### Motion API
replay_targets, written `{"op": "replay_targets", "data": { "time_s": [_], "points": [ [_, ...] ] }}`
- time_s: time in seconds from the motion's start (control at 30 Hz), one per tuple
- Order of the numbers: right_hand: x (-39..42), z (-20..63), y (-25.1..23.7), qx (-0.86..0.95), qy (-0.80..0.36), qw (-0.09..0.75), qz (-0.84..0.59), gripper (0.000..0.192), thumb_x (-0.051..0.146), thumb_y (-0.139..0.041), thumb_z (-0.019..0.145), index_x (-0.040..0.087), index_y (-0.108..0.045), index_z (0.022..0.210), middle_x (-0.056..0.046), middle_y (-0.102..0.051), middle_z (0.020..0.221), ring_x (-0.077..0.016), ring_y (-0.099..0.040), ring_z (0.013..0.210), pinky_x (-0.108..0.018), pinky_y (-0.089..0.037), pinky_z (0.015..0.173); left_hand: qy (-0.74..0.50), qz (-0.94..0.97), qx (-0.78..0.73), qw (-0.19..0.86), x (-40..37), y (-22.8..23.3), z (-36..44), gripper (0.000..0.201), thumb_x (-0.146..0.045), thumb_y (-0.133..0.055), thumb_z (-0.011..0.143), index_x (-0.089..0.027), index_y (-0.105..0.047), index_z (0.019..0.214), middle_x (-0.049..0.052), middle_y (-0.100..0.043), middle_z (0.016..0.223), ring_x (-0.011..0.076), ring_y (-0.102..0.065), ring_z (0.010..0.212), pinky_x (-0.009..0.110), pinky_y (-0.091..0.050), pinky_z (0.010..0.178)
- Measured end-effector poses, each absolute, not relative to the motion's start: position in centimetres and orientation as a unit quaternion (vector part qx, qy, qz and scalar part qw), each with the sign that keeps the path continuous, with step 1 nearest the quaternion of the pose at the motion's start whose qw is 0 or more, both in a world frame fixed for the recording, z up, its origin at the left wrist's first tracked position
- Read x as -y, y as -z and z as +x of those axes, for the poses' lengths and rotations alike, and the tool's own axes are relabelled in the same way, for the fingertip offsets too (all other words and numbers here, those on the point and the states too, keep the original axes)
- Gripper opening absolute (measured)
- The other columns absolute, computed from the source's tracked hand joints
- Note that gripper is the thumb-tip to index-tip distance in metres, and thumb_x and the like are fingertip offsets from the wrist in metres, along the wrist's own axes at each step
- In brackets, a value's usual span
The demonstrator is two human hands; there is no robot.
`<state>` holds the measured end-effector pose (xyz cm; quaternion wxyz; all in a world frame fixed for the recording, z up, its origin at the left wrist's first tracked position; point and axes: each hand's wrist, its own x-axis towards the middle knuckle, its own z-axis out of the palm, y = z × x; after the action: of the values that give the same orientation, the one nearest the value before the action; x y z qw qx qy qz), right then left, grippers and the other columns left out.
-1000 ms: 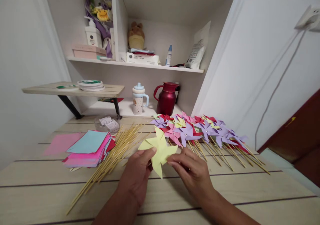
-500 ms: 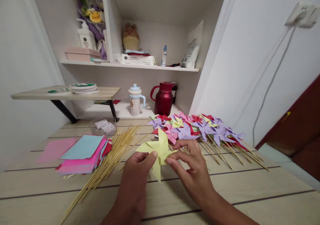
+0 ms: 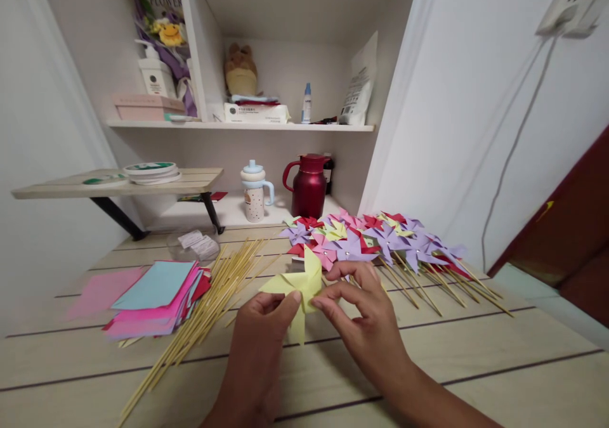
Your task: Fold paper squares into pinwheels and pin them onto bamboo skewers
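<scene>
- Head view, landmark: red jug (image 3: 309, 188). Yellow pinwheel (image 3: 304, 285) is held up in front of it, on the wearer's side.
- Left hand (image 3: 261, 326), nearer than the jug: clamped on the yellow pinwheel, thumb on top by the centre, presumably to keep the blades from springing open.
- Right hand (image 3: 371, 320), front-right of the jug: thumb and a finger appear pinched on the right blade, probably steadying or shaping it; contact partly hidden.
- Pinwheel pile (image 3: 352, 247), just in front and right of the jug: heads together, sticks toward the wearer, likely to keep blades uncrushed. It blocks the way to the jug; the right hand hides some sticks.
- Loose sticks (image 3: 209, 314), front-left of the jug; paper stack (image 3: 152, 285) farther left, beside them, presumably for easy reach.
- Cup (image 3: 254, 200), left of the jug.
</scene>
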<state>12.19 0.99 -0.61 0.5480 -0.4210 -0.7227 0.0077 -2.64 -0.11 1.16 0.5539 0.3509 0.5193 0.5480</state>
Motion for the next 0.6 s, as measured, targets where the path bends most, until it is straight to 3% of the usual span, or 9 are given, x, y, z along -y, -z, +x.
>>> {"op": "replay_targets", "data": {
  "time_s": [0.23, 0.6],
  "points": [
    [-1.13, 12.21, 0.63, 0.726, -0.013, 0.547, -0.416, 0.014, 0.021, -0.067, 0.084, 0.022, -0.065, 0.069, -0.007, -0.059, 0.094, -0.0252, -0.055, 0.091, -0.042, -0.041, 0.08, -0.539, 0.382, -0.537, 0.524, 0.0, -0.83, -2.75, 0.026, -0.038, -0.078, 0.063, -0.014, -0.074, 0.073, 0.004, -0.072, 0.071, 0.0164, -0.057, 0.064, 0.027, -0.043, 0.064],
    [-1.38, 12.14, 0.84, 0.729, -0.02, 0.548, -0.41, 0.014, 0.02, -0.066, 0.084, 0.022, -0.063, 0.07, -0.006, -0.06, 0.092, -0.0246, -0.055, 0.09, -0.041, -0.042, 0.078, -0.536, 0.368, -0.532, 0.542, -0.01, -0.88, -2.68, 0.026, -0.038, -0.078, 0.062, -0.014, -0.071, 0.072, 0.005, -0.071, 0.071, 0.0183, -0.057, 0.067, 0.03, -0.043, 0.068]
  ]
}}
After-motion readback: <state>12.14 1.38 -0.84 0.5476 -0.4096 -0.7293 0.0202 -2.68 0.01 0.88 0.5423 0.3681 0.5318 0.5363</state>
